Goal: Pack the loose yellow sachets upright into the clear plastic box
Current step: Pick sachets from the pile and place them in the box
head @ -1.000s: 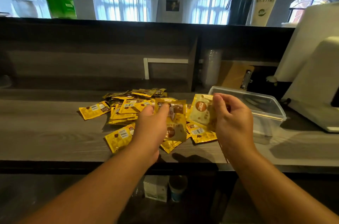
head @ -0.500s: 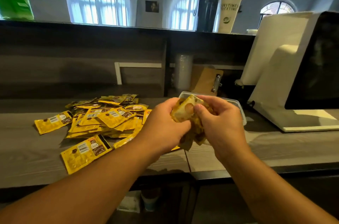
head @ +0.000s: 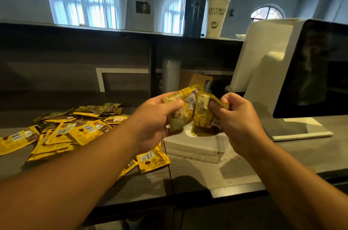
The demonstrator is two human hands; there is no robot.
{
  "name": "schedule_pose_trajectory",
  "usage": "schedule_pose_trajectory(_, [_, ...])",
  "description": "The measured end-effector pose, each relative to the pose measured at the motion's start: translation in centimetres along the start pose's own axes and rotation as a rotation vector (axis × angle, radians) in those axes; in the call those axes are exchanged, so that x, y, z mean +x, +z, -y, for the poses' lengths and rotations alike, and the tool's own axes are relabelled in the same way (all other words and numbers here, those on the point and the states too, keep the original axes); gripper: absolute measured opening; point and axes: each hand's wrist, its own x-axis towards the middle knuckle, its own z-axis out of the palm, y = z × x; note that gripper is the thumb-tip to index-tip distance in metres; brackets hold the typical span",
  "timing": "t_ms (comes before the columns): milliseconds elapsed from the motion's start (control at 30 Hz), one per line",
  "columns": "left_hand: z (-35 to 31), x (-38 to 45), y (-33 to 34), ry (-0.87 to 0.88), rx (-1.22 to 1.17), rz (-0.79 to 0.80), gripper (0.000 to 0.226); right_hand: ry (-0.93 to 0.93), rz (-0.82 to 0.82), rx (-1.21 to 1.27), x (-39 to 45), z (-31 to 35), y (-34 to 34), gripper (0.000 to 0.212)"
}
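left hand (head: 156, 116) and right hand (head: 239, 122) each gripped sachets (head: 190, 111) above clear box (head: 194, 147) on desk (head: 235, 164) | risk: crumpled handful could splay, land flat (pile (head: 75, 132) remained)

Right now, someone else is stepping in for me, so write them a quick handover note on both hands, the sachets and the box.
Left hand: grips a sachet, held above the counter.
Right hand: grips a second sachet beside the first; the two sachets touch.
Clear plastic box: on the counter, directly below the hands; no sachets can be seen in it.
Loose pile: many yellow sachets lying flat on the counter to the left of the box.
Done: two sachets picked up.
Left: stand these two upright in the box, then pack the rest of the pile.
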Motion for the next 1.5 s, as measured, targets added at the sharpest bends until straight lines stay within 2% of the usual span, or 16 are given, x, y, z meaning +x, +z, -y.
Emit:
schedule_pose_trajectory(67, [-0.2, 1.3, 0.2, -0.059, -0.03, -0.05, 0.018, -0.001, -0.047, 0.022, 0.9, -0.6, -0.4, 0.024])
schedule_pose_trajectory(133, [-0.3, 2.9, 0.1, -0.062, 0.088, -0.097, 0.021, -0.015, -0.099, 0.023, 1.9, -1.2, -0.8, 0.023])
schedule_pose_trajectory(200, [-0.4, 4.8, -0.1, 0.013, 0.343, -0.115, 0.019, -0.036, -0.117, -0.013, 2.7, -1.6, -1.3, 0.013])
schedule_pose_trajectory(300, [-0.4, 7.9, -0.2, 0.179, 0.756, -0.098, 0.019, -0.054, -0.109, -0.106, 4.2, -2.2, -1.5, 0.019])
schedule_pose_trajectory(400, [-0.4, 10.8, 0.1, 0.308, 1.092, -0.13, 0.026, -0.072, -0.102, -0.169, 5.4, -2.3, -1.3, 0.014])
schedule_pose_trajectory(533, [0.3, 13.6, -0.4, 0.356, 1.448, -0.05, 0.02, 0.029, -0.038, -0.141, 6.8, -2.4, -0.7, 0.011])
schedule_pose_trajectory(600, [0.9, 14.7, -0.9, 0.408, 1.731, -0.007, 0.017, 0.057, 0.004, -0.182, 7.4, -2.6, -0.6, 0.012])
schedule_pose_trajectory(667, [1.5, 15.8, -1.5, 0.479, 1.877, -0.008, 0.018, 0.057, 0.034, -0.249, 7.9, -3.0, -0.5, 0.011])
schedule_pose_trajectory(733, [1.8, 16.7, -2.2, 0.446, 1.839, -0.006, 0.019, 0.042, 0.049, -0.297, 8.3, -3.4, -0.3, 0.011])
schedule_pose_trajectory(867, [2.2, 17.7, -3.0, 0.275, 1.655, 0.043, 0.038, 0.009, 0.074, -0.407, 9.6, -4.2, 0.5, 0.011])
schedule_pose_trajectory(967, [2.2, 17.9, -3.1, 0.264, 1.629, 0.042, 0.038, 0.029, 0.126, -0.55, 10.9, -5.0, 1.2, 0.014])
schedule_pose_trajectory(1033, [2.0, 17.9, -3.0, 0.265, 1.65, 0.024, 0.034, -0.021, 0.146, -0.681, 11.4, -5.4, 1.7, 0.015])
schedule_pose_trajectory(1200, [1.9, 17.3, -3.2, 0.264, 1.624, 0.013, 0.039, -0.11, 0.175, -0.895, 12.0, -6.0, 3.5, 0.013])
schedule_pose_trajectory(1333, [1.9, 16.8, -3.7, 0.263, 1.57, -0.001, 0.031, -0.105, 0.213, -1.025, 12.0, -6.0, 5.0, 0.006])
schedule_pose_trajectory(1500, [1.6, 15.9, -4.0, 0.248, 1.468, -0.037, 0.034, -0.176, 0.177, -1.333, 11.9, -6.2, 6.1, 0.022])
